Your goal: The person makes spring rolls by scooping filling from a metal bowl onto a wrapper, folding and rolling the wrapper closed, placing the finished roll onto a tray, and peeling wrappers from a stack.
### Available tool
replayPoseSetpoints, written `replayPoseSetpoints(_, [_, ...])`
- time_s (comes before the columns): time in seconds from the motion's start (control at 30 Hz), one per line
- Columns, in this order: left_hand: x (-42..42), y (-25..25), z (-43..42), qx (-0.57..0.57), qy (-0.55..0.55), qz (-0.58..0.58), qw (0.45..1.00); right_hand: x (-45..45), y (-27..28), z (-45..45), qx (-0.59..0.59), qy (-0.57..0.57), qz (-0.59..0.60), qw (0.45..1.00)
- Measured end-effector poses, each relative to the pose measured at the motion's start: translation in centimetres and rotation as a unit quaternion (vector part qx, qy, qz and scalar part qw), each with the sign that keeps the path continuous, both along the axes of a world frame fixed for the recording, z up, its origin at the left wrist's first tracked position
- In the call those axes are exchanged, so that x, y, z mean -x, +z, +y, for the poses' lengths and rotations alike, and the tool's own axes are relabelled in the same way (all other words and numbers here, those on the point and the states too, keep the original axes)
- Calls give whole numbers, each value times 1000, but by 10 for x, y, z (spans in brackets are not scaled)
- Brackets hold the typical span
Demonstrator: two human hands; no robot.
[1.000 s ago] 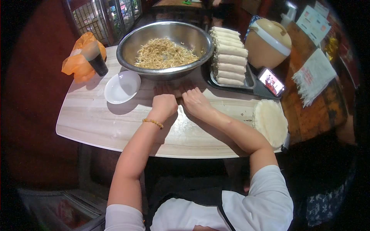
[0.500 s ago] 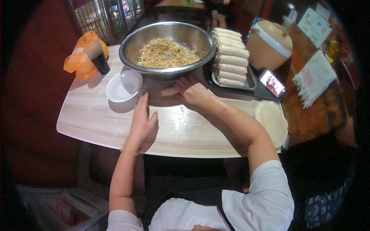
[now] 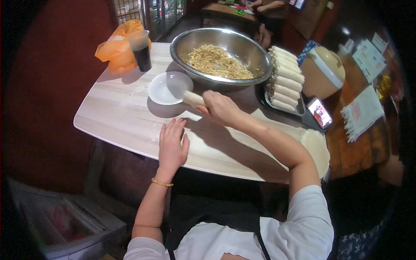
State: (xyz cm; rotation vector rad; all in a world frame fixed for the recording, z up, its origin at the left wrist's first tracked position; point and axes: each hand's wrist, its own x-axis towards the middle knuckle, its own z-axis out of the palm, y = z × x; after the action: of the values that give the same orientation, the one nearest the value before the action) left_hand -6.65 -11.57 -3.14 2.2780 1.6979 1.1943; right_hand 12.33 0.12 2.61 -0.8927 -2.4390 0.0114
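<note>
A pale, uncooked spring roll (image 3: 193, 99) is gripped at one end by my right hand (image 3: 220, 107), and its free end points to the white bowl (image 3: 167, 89). The roll is held above the tabletop by the bowl's near right rim. My left hand (image 3: 173, 142) rests palm down on the table, fingers stretched out, with nothing in it. Beyond my hands stands a large steel basin (image 3: 255, 58) with shredded noodle-like filling (image 3: 216, 62) in it. To its right, a tray (image 3: 298, 112) carries a stack of rolled spring rolls (image 3: 286, 78).
Round flat wrappers (image 3: 317, 151) lie at the table's right edge, partly behind my forearm. A lit phone (image 3: 320, 113) leans near the tray, before a tan lidded container (image 3: 323, 67). At the back left are a cup of dark drink (image 3: 142, 56) and an orange bag (image 3: 117, 51). Another person (image 3: 274, 13) stands behind.
My right hand has lifted the spring roll off the table toward the white bowl's rim. My left hand has turned palm down. The whole view has shifted, moving the table items rightward.
</note>
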Motion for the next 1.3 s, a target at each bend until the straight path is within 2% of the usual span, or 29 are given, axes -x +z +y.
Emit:
replayPoseSetpoints(0.17, [4, -2, 0, -31, 16, -4, 999, 81, 37, 24, -9, 23, 45, 999])
replayPoseSetpoints(0.37, [6, -9, 1, -40, 5, -52, 998, 127, 24, 64, -12, -48, -25, 998])
replayPoseSetpoints(0.67, [8, -6, -1, -14, -9, -62, 998, 124, -4, 79, -19, -48, -58, 997])
replayPoseSetpoints(1.03, [5, -10, -1, -17, 12, -55, 998, 124, 9, 73, -33, -57, -59, 996])
replayPoseSetpoints(1.1, [4, -9, -1, -15, 14, -52, 998, 123, 16, 69, -90, -43, -61, 993])
replayPoseSetpoints(1.17, [4, -8, -1, -9, 8, -49, 999, 118, 21, 62, -89, -57, -69, 992])
replayPoseSetpoints(1.27, [4, -5, -1, -33, -2, -59, 998, 93, 27, 48, -208, 20, -84, 974])
replayPoseSetpoints(1.3, [4, -6, -2, -29, -15, -56, 998, 78, 30, 42, -203, 6, -83, 976])
